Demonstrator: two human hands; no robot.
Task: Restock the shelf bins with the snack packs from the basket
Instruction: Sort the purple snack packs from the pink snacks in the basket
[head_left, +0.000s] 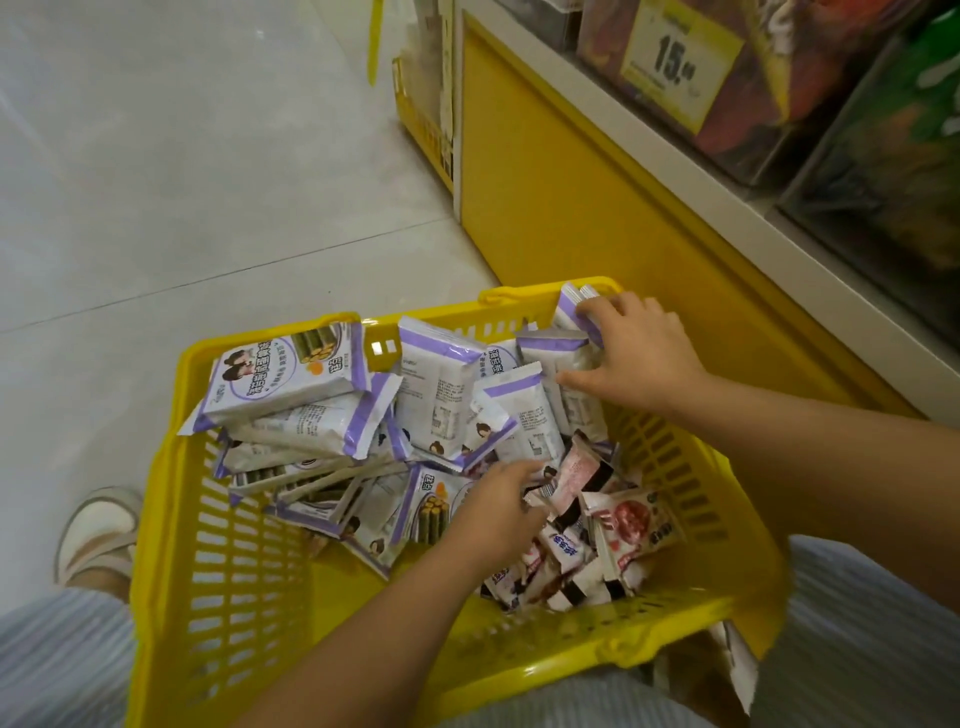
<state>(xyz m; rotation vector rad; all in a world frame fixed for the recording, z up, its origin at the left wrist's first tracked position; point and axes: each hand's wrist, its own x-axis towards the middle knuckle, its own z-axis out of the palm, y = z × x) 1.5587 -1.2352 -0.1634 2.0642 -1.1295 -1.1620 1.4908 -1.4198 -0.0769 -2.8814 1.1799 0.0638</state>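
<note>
Several purple-and-white seaweed-roll packs (548, 361) are gathered upright at the far corner of the yellow basket (218, 519) and clamped in the right hand's (641, 353) grip, seemingly for one lift to the shelf bins (753, 130). The left hand (498, 512) is sunk among pink packs (639, 525); its grip cannot be told.

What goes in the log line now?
step: picking from basket | right hand: grips purple packs | left hand: in pink packs, grip unclear
</note>
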